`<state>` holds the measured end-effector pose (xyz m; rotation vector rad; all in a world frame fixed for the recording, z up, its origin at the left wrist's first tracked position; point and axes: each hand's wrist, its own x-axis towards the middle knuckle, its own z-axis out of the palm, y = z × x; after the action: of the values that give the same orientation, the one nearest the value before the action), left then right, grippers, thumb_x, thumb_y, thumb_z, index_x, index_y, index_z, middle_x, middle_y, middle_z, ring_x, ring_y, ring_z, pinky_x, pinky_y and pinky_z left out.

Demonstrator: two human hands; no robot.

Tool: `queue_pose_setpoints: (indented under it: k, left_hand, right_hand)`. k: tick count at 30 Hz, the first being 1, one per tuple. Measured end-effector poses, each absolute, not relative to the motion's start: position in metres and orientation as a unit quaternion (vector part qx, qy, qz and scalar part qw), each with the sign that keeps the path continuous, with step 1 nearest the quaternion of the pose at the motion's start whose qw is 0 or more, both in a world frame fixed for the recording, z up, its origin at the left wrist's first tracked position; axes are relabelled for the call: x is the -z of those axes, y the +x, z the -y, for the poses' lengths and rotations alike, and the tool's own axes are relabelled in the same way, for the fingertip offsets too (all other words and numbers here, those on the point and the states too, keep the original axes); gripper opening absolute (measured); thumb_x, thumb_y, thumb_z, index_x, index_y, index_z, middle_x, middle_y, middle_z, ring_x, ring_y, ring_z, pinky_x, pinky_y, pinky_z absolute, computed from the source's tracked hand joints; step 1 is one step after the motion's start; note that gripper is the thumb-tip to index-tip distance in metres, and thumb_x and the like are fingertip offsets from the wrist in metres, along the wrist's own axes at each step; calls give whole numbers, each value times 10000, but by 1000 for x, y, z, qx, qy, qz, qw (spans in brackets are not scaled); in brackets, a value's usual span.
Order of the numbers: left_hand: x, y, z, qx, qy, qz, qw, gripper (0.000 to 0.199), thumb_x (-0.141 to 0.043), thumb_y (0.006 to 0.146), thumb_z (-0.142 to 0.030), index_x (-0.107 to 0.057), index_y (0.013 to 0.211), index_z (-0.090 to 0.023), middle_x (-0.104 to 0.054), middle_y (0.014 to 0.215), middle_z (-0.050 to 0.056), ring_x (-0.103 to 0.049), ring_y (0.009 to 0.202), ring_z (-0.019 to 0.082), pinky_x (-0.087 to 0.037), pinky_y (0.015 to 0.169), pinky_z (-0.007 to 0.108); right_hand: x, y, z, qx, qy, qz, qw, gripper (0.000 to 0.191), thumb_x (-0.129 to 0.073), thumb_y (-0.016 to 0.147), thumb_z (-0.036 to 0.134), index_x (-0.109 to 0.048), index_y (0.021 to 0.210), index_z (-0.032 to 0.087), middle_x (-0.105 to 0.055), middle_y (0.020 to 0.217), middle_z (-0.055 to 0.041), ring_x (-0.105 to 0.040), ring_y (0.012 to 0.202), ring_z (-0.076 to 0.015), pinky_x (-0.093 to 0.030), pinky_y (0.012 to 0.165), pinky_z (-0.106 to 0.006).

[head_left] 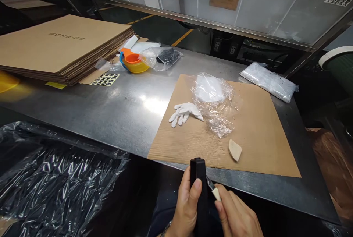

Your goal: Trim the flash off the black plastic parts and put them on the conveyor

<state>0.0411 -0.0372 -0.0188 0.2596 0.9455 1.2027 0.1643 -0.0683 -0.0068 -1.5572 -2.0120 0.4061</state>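
Note:
My left hand [186,202] is wrapped round a long black plastic part [198,174], held upright in front of the table's near edge, thumb across its face. In my right hand [238,211] is a small metal-bladed tool with a cream handle [216,194], pinched between thumb and fingers. Its blade reaches the right side of the black part; whether it touches cannot be made out. Just beyond the hands, a pale wedge-shaped block [235,150] lies on a cardboard sheet [261,130]. A white glove [186,113] and crumpled clear plastic [220,119] also rest on that sheet.
Flat cardboard boxes [66,42] are stacked at the left, beside orange and yellow cups [135,64], a bagged dark item [168,56] and a sticker sheet [105,79]. A wrapped white pack [268,80] lies back right. Black plastic sheeting [55,178] fills the lower left.

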Motion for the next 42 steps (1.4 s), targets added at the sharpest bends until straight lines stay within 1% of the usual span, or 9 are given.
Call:
queue_pose_setpoints:
  k: [4, 8, 17, 22, 24, 28, 35, 38, 42]
  left_hand:
    - [19, 40, 37, -518, 132, -463, 707, 422, -664, 741, -407, -559, 1106, -221, -472, 528, -40, -478, 498, 139, -431, 514, 254]
    - [18, 41, 37, -519, 133, -479, 695, 439, -676, 720, -428, -554, 1088, -222, -507, 579, -18, -492, 518, 153, -422, 487, 260]
    - [11, 42, 35, -506, 129, -490, 698, 453, -673, 715, -460, -536, 1076, -223, -474, 516, -48, -441, 425, 113, -384, 425, 227]
    - [2, 45, 33, -510, 105, -479, 707, 409, -672, 729, -425, -504, 1045, -227, -535, 561, -47, -481, 452, 99, -443, 521, 240]
    - [0, 46, 32, -527, 97, -470, 701, 378, -679, 728, -391, -503, 1019, -227, -566, 611, -33, -520, 515, 109, -466, 583, 253]
    - [1, 46, 32, -584, 91, -450, 669, 390, -740, 656, -323, -534, 973, -228, -565, 725, -23, -541, 645, 120, -474, 690, 258]
    - [8, 43, 34, -587, 74, -433, 680, 373, -740, 643, -296, -552, 960, -235, -549, 754, -12, -529, 674, 142, -471, 733, 303]
    - [10, 42, 35, -579, 65, -414, 699, 335, -724, 665, -303, -552, 946, -241, -538, 744, -17, -514, 653, 128, -468, 737, 301]
    - [9, 40, 35, -569, 66, -398, 717, 330, -713, 675, -318, -553, 952, -237, -534, 744, -16, -494, 626, 114, -471, 715, 292]
  right_hand:
    - [6, 166, 68, -154, -575, 756, 273, 348, -301, 971, 301, -538, 1160, 130, -657, 803, -71, -640, 675, -157, -526, 591, -216]
    - [6, 170, 66, -145, -556, 777, 257, 333, -337, 961, 272, -526, 1176, 102, -660, 820, -76, -646, 681, -147, -536, 610, -202]
    - [3, 166, 67, -160, -572, 759, 267, 357, -307, 969, 297, -537, 1179, 121, -655, 790, -77, -646, 669, -150, -532, 604, -203]
    - [4, 165, 66, -149, -593, 741, 277, 371, -288, 971, 315, -565, 1139, 132, -661, 765, -74, -645, 643, -150, -520, 556, -199]
    - [5, 165, 66, -131, -594, 743, 278, 383, -280, 973, 320, -580, 1115, 129, -661, 755, -70, -646, 638, -144, -524, 564, -195]
    - [5, 162, 64, -92, -586, 757, 272, 397, -290, 971, 325, -613, 1071, 117, -638, 689, -55, -634, 596, -132, -522, 561, -183]
    - [-4, 164, 57, -76, -545, 808, 209, 367, -308, 970, 271, -591, 1098, 76, -618, 664, -50, -615, 561, -122, -482, 497, -177]
    - [-6, 164, 54, -66, -528, 825, 190, 370, -295, 973, 266, -593, 1083, 76, -614, 650, -41, -610, 539, -114, -464, 466, -173]
    - [-6, 164, 54, -59, -524, 831, 177, 365, -303, 971, 272, -598, 1078, 84, -617, 651, -38, -612, 537, -113, -469, 471, -176]
